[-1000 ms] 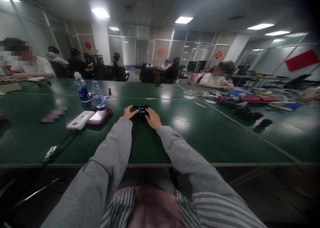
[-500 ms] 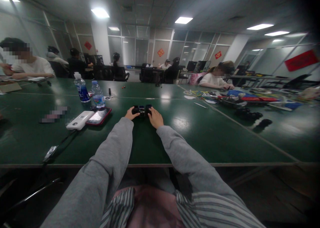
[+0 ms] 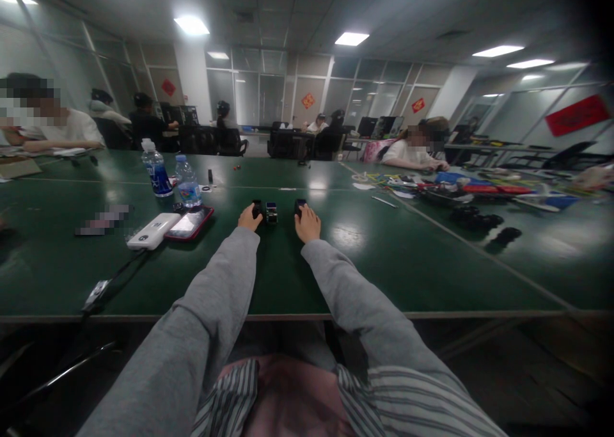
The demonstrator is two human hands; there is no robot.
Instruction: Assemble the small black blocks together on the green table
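On the green table (image 3: 283,277), straight ahead, stands a small watch (image 3: 272,213) with a dark square face and a shiny band. Just left of it my left hand (image 3: 250,217) has its fingers closed round a black watch (image 3: 257,206), mostly hidden by the hand. A gap to the right separates the middle watch from my right hand (image 3: 308,223). Its fingers grip another dark watch (image 3: 300,205), of which only the upper part shows. Both hands rest low at the tabletop.
To the left are a white power bank (image 3: 153,231) with a cable, a red-edged phone (image 3: 190,223) and two water bottles (image 3: 157,171). A pen (image 3: 384,202) lies to the right, before a pile of tools and cables (image 3: 446,187). Several people sit around the room.
My right hand has moved right with its watch, opening a gap from the middle one. My left hand has shifted slightly left with its watch. The middle watch now stands alone.
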